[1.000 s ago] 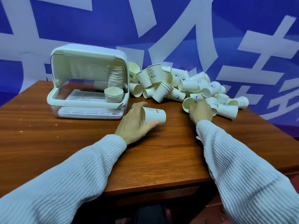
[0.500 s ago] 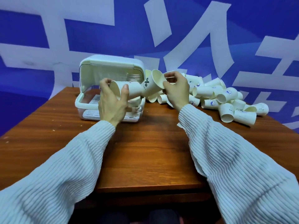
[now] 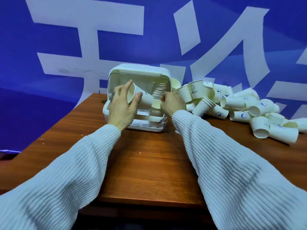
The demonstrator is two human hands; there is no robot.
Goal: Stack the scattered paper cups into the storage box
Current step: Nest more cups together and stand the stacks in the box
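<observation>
The left hand [image 3: 122, 103] grips a paper cup [image 3: 141, 97] (tilted) at the storage box [image 3: 139, 72]; whether the right hand [image 3: 172, 103] grips anything, I cannot tell

The white storage box [image 3: 139, 73] stands open-fronted, holding a tall cup stack [image 3: 159, 90] and a short stack [image 3: 156, 112]. A tilted paper cup [image 3: 142, 97] sits at its opening. Scattered paper cups [image 3: 240, 105] lie heaped just right of the box.

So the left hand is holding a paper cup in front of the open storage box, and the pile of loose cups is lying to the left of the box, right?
Not quite. The head view shows the pile of loose cups to the right of the storage box, not the left. The rest holds: the left hand holds a paper cup in front of the open box.
</observation>
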